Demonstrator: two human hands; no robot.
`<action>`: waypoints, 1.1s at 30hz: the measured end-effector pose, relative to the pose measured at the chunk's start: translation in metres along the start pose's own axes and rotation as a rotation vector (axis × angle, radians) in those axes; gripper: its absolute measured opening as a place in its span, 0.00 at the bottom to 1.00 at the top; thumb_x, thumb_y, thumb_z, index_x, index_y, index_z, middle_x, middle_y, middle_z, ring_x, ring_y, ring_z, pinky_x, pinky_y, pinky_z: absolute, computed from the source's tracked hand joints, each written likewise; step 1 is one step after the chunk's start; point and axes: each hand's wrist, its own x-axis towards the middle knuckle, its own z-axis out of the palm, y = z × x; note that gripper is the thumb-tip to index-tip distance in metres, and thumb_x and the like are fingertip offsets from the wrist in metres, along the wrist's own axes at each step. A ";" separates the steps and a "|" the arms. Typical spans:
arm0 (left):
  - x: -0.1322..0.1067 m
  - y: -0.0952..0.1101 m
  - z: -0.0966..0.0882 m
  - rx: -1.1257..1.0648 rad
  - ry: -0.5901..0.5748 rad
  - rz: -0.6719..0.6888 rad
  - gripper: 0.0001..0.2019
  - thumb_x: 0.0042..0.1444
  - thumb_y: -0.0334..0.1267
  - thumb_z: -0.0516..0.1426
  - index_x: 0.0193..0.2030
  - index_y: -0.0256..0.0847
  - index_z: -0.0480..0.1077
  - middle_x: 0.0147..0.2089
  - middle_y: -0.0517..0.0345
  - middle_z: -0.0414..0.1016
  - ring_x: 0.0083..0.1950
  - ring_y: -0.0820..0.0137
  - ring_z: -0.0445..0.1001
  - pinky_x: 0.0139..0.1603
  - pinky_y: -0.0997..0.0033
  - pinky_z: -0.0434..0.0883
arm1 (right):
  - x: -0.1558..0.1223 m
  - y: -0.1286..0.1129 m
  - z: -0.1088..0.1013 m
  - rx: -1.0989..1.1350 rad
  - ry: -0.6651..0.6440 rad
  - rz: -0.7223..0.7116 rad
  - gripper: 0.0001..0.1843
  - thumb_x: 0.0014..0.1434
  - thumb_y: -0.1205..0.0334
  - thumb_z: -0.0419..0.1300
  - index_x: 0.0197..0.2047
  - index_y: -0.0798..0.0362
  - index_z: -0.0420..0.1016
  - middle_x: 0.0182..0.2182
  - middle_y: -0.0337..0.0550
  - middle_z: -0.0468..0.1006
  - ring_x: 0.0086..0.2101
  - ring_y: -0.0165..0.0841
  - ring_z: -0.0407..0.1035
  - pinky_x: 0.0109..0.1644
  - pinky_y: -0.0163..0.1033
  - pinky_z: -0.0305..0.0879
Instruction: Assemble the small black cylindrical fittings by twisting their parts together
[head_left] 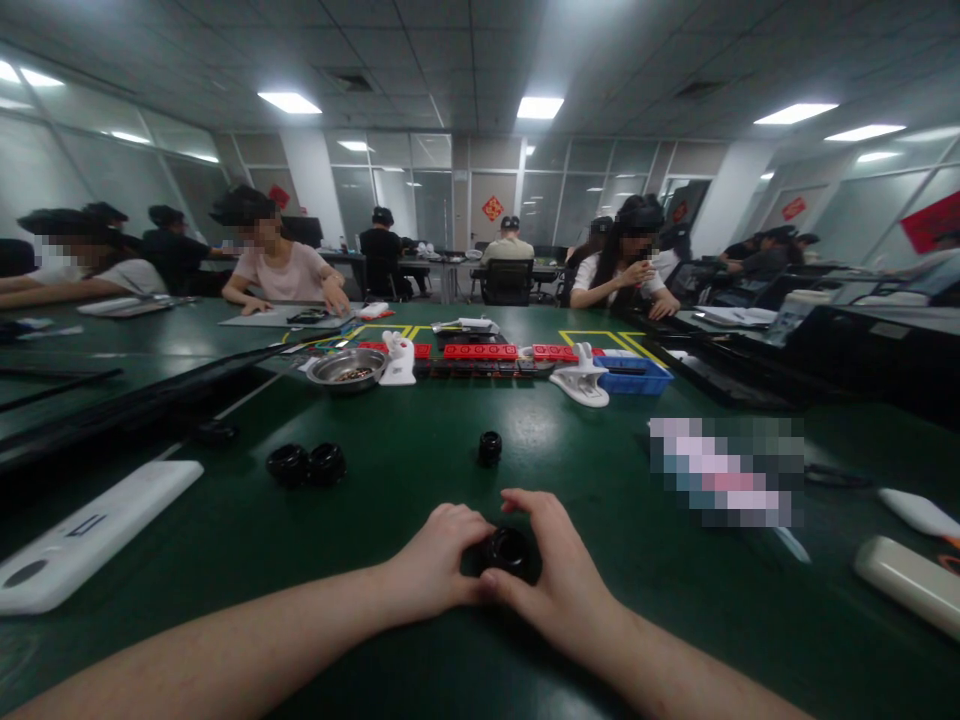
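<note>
A glossy black ring-shaped piece (pixel 510 549) with an open centre is between my two hands, low over the green table. My left hand (pixel 442 555) grips its left side, with the fingers bent around it and partly hidden. My right hand (pixel 559 570) curves around the right side, thumb at the near edge and forefinger raised above the far edge. Straight ahead of my hands stands a small black ring-shaped piece (pixel 490 448). To the left, two more pieces sit side by side, a left black piece (pixel 288 464) and a right black piece (pixel 327 462).
A metal bowl (pixel 346 370) with small parts, white clips (pixel 400 360), red blocks (pixel 480 352) and a blue tray (pixel 634 376) line the table's middle. A white flat device (pixel 105 535) lies left; a cream-coloured case (pixel 911 580) lies right. Other people sit across the table.
</note>
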 end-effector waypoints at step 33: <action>-0.001 0.004 -0.003 0.001 -0.008 -0.027 0.18 0.43 0.47 0.62 0.37 0.38 0.69 0.37 0.57 0.72 0.40 0.64 0.68 0.43 0.65 0.61 | -0.001 0.000 -0.003 0.102 -0.073 -0.070 0.27 0.46 0.73 0.53 0.52 0.52 0.58 0.45 0.49 0.69 0.46 0.39 0.64 0.51 0.50 0.61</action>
